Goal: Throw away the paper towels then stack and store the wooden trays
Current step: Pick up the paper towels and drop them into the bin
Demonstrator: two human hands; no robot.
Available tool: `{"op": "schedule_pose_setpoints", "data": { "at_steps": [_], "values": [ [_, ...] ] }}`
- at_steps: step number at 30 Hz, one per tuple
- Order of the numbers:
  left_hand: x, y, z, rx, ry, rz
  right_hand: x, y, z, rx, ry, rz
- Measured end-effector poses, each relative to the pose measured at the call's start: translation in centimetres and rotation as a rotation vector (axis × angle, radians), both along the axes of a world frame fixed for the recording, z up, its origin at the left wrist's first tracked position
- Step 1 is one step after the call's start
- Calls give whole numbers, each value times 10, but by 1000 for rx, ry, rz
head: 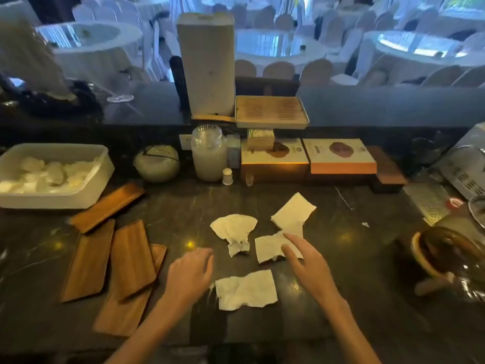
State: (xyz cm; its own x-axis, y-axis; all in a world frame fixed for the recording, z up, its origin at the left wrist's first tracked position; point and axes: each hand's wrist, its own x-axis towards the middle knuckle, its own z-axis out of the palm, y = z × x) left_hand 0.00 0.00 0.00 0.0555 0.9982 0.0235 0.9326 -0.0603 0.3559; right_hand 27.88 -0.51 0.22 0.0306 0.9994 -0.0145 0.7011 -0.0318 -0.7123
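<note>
Both forearms are extended over the dark worktop (367,258), palms down. Landmark: the nearest paper towel (246,288), flat but wrinkled, long axis running left-right.

- Left hand (190,274): held just left of the nearest towel, fingers (203,254) loosely curled and released, nothing gripped. Contact with the worktop cannot be told.
- Right hand (305,261): placed up-right of the nearest towel, fingers (291,245) spread and laid on a middle towel (270,248); no closed grip is seen, only a flat press.
- Crumpled towel (233,231): found directly behind the nearest towel, bunched, narrow end pointed toward the person.
- Far towel (294,214): set behind and to the right, lying on a diagonal, its near end touching or overlapping the middle towel.
- Wooden trays, all well left of the nearest towel, none stacked squarely: back tray (107,207) is angled up toward the right; left tray (89,261), centre tray (132,258) and front tray (123,311) are laid with long axes mostly near-to-far, slightly tilted. The centre tray is overlapped onto the front tray.
- White tub (52,174): seen behind the trays, far left of the landmark.
</note>
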Motion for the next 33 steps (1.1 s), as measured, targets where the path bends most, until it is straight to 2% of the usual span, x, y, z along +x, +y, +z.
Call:
{"op": "schedule_pose_setpoints", "data": {
  "at_steps": [4, 8, 15, 18, 21, 25, 33],
  "values": [
    [6, -16, -21, -40, -18, 9, 8, -20, -18, -112, 33, -74],
    [2, -18, -34, -77, -32, 13, 16, -29, -27, -133, 6, -123],
    [7, -13, -48, -100, -55, -117, 16, -19, -33, -185, -89, -151],
    [23, -10, -63, -159, -66, -204, 13, 1, -42, -194, -173, -150],
    [53, -1, -78, -295, 27, -260, 6, 37, -52, -221, -253, -134],
    [96, 10, -93, -477, 169, -200, 5, 87, -73, -251, -353, -44],
    [133, 7, -118, -597, 173, 52, 12, 116, -125, -248, -417, 220]
  ]
}}
